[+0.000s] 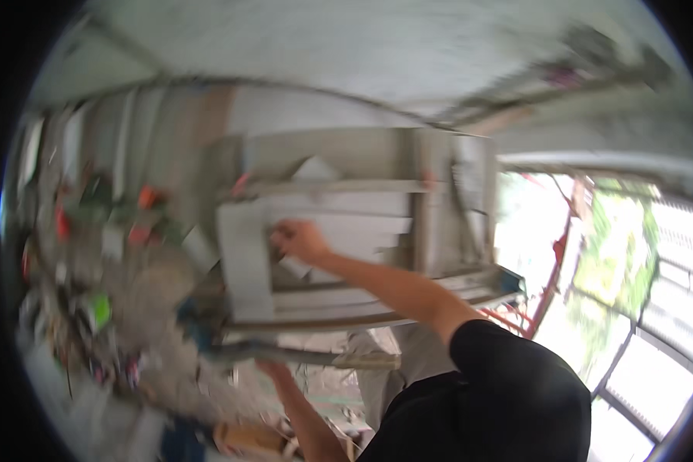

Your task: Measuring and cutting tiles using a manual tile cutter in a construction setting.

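My right hand [300, 239] reaches over a worn bench-like frame [456, 271], its fingers curled beside an upright pale strip [242, 262]; blur hides whether they hold anything. White flat pieces [362, 223] lie under and beside this hand, and a small pale piece [312, 169] rests behind a crossbar. Low in the view, my left hand [271, 368] grips a long grey bar [292, 351] with a lighter right end, just below the frame's near edge. The whole picture is smeared by motion.
Scattered items, including orange [150, 196] and green [100, 309] objects, cover the floor at left. A pale wall [323, 46] spans the top. At right is a bright opening with red metal bars [558, 250] and dark framing [624, 354]. My legs [369, 393] are below the bench.
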A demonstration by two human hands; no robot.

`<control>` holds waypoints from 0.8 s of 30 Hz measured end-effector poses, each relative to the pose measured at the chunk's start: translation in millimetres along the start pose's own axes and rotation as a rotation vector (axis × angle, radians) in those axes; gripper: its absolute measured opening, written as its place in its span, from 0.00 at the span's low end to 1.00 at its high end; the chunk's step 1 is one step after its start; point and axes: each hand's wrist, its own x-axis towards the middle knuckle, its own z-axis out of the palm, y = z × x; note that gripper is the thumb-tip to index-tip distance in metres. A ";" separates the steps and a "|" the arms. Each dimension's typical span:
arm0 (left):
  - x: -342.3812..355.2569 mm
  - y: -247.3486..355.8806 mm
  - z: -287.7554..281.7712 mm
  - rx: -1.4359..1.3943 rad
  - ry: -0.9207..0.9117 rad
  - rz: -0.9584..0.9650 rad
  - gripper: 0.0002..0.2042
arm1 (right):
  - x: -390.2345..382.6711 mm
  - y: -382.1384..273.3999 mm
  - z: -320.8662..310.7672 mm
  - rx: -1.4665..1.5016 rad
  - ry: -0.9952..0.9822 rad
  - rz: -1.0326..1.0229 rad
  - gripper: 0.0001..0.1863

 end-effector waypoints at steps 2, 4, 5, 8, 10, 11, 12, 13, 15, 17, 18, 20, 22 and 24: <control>-0.9 13.6 0.2 -0.298 -0.066 0.017 0.27 | -23.3 -4.3 -21.5 -0.021 0.129 -0.160 0.13; -6.0 32.8 8.5 -0.340 -0.072 -0.069 0.28 | -58.2 -5.5 -57.7 -0.020 0.142 -0.161 0.12; -15.0 42.1 4.7 -0.395 -0.014 -0.194 0.28 | -71.6 -8.4 -72.3 0.000 0.110 -0.132 0.12; -47.1 57.2 16.1 -0.163 -0.037 -0.208 0.24 | -123.3 0.1 -125.0 0.084 0.081 -0.026 0.12; -77.0 57.7 14.6 0.039 -0.051 -0.252 0.19 | -156.9 13.4 -157.7 0.073 0.114 0.023 0.12; -91.3 56.7 16.9 0.134 -0.067 -0.274 0.17 | -175.5 20.1 -173.3 0.094 0.167 0.037 0.11; -106.8 54.4 15.5 0.100 -0.187 -0.268 0.16 | -195.3 26.7 -188.2 0.153 0.171 0.094 0.11; -120.7 50.0 15.7 0.120 -0.238 -0.285 0.16 | -217.5 33.0 -202.5 0.073 0.285 0.012 0.11; -142.2 37.6 18.8 0.285 -0.393 -0.188 0.16 | -267.2 43.2 -226.9 0.004 0.420 -0.058 0.11; -149.0 28.5 25.4 0.262 -0.617 -0.096 0.16 | -330.1 56.6 -245.3 0.105 0.505 0.017 0.12; -150.3 23.3 31.4 0.344 -0.696 -0.117 0.16 | -365.9 65.2 -250.1 0.155 0.591 -0.011 0.12; -149.8 16.5 39.4 0.354 -0.875 -0.085 0.15 | -436.3 85.6 -248.3 0.222 0.676 0.031 0.13; -148.8 16.2 44.3 0.403 -0.959 -0.090 0.14 | -506.0 112.2 -242.2 0.209 0.739 0.115 0.14; -151.6 21.8 45.6 0.560 -0.776 -0.091 0.16 | -572.2 141.2 -222.6 0.123 0.757 0.248 0.18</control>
